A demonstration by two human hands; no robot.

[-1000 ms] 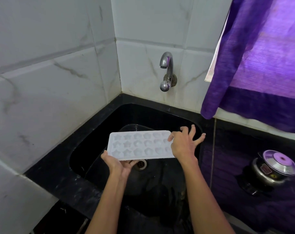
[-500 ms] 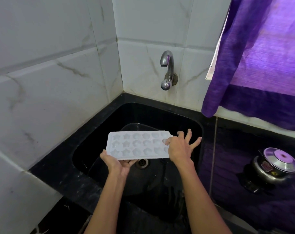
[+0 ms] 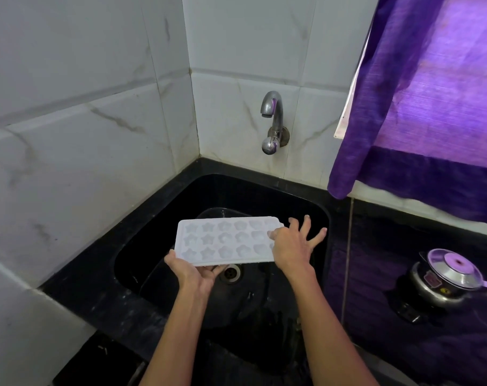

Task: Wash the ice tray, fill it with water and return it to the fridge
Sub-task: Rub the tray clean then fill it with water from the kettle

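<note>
head | left hand holds ice tray | right hand hides tray's end

Ice tray over sink, apparently.

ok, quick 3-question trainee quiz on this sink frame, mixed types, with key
1. True or false: water is running from the tap.
2. Which hand holds the tray from below? A) left hand B) right hand C) neither
3. Fill in: the tray is held over the ___.

Key: 1 false, no stream is visible. 2 A; the right hand's thumb rests on the tray's right end with the fingers spread. 3 sink.
</note>
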